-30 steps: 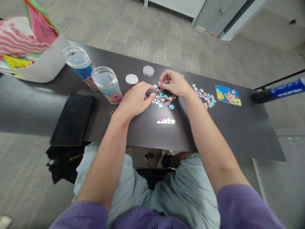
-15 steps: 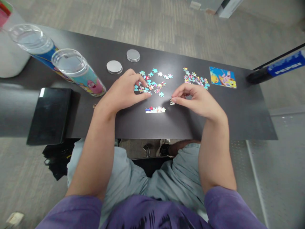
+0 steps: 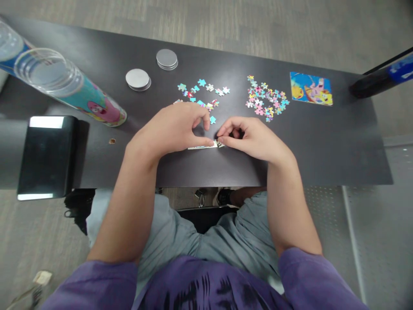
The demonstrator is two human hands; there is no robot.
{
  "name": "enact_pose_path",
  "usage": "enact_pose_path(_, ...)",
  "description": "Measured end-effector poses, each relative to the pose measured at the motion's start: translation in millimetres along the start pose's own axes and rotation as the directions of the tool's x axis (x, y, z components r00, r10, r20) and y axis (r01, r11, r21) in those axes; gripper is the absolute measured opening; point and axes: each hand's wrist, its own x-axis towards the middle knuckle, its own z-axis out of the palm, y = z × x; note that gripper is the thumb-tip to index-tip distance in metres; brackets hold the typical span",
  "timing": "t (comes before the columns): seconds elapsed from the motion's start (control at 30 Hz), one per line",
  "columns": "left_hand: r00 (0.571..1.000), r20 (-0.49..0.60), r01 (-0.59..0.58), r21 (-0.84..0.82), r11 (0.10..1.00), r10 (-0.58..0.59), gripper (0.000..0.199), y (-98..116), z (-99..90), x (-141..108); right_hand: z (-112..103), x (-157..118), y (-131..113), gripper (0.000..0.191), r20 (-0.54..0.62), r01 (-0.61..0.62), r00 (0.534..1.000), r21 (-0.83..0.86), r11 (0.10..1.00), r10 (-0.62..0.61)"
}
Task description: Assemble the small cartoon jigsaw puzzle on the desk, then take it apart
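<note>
My right hand (image 3: 247, 135) pinches a small puzzle piece (image 3: 220, 144) between thumb and fingertips, right at the end of a joined puzzle strip (image 3: 201, 147). Whether the two interlock cannot be made out. Over that strip is my left hand (image 3: 182, 127), thumb and forefinger apart, the thumb tip at the strip's right end. It hides much of the strip and part of the loose puzzle pieces (image 3: 201, 82) behind it. Farther right lies a second heap of loose puzzle pieces (image 3: 263, 98), pink, yellow and light blue.
A cartoon picture card (image 3: 311, 88) lies at the right, near a dark bottle with a blue label (image 3: 380, 79). Stacked silver discs (image 3: 138, 79) sit at the back left, beside clear-topped printed tubes (image 3: 97, 101). A black tablet-like object (image 3: 47, 157) is at the left.
My right hand has moved left, bringing its puzzle piece to the strip's right end. My left hand has come down over the strip. The camera view has tilted and shifted.
</note>
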Motion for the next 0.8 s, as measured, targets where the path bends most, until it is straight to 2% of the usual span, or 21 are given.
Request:
enact_pose_path(0.57, 0.999, 0.034, 0.004, 0.020, 1.000, -0.005, 0.034, -3, 2.5, 3, 7, -2, -5, 0.013, -0.035, 0.005, 0.999, -0.110, 0.994, -0.009)
enact_pose_path(0.7, 1.000, 0.001, 0.007, -0.018, 1.000, -0.007, 0.030, -3, 3.7, 0, 2, -3, -5, 0.011, -0.033, -0.004, 0.999, -0.100, 0.995, 0.000)
enact_pose_path(0.8, 1.000, -0.010, 0.009, -0.047, 0.999, -0.010, 0.029, -2, 3.1, -1, -7, -7, -5, 0.010, -0.077, -0.007, 0.997, -0.095, 0.995, 0.000)
